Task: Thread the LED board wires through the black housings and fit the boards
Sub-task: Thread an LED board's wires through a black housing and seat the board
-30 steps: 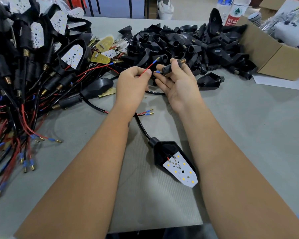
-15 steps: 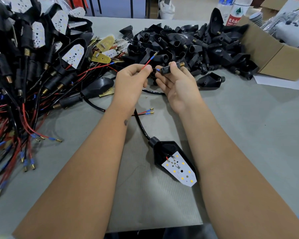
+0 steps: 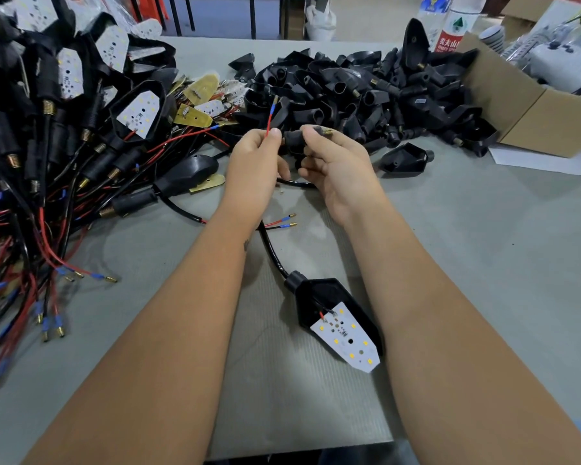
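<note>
Lying nearest, between the forearms on the grey table (image 3: 483, 263): a black housing (image 3: 332, 297) with a white LED board (image 3: 346, 337) half out of it, sleeved cable running away toward the hands. Farther on, pinching a red wire (image 3: 269, 120) between left hand (image 3: 252, 169) thumb and forefinger, tip pointing up. Gripping a black threaded stem (image 3: 296, 137) in curled right hand (image 3: 336, 166) fingers, just beside. Beyond, heaping up: empty housings (image 3: 366, 92), a cardboard box (image 3: 530, 109) at right, finished assemblies (image 3: 64, 112) at left.
</note>
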